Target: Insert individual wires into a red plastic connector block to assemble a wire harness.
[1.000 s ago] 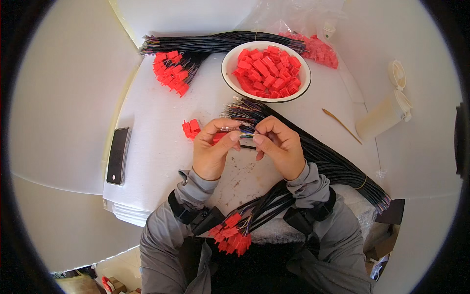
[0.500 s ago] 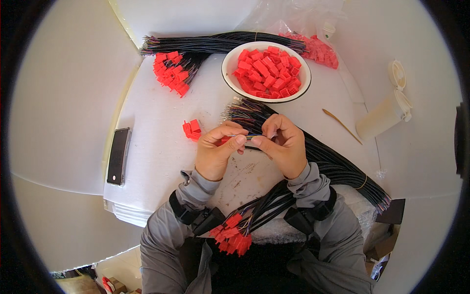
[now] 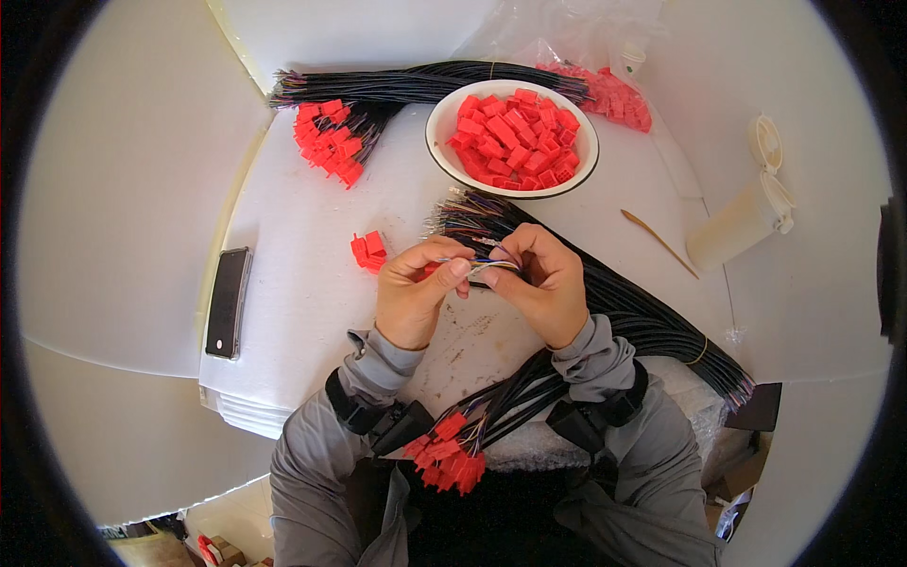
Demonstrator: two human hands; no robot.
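Above the middle of the table, my left hand (image 3: 408,298) pinches a red plastic connector (image 3: 431,269), mostly hidden by the fingers. My right hand (image 3: 550,291) has thumb and fingers closed on thin coloured wires (image 3: 487,263), which stretch between both hands. One purple wire stands apart at the right fingertips. Just beyond and under the right hand lies a bundle of black cables (image 3: 628,302) with stripped, coloured ends. A couple of loose red connectors (image 3: 368,250) rest left of my left hand. Finished-looking cables with red connectors (image 3: 449,454) hang at the near edge.
A white bowl (image 3: 438,159) full of red connectors stands at the back, before another black cable bundle (image 3: 397,85). Red connectors on cables (image 3: 329,142) lie back left, a phone (image 3: 229,302) at left. A pointed wooden stick (image 3: 659,243) and cream lidded container (image 3: 742,222) are right.
The wires between my hands have fanned apart, and a purple one now stands up by the right fingertips. Both hands keep nearly the same place.
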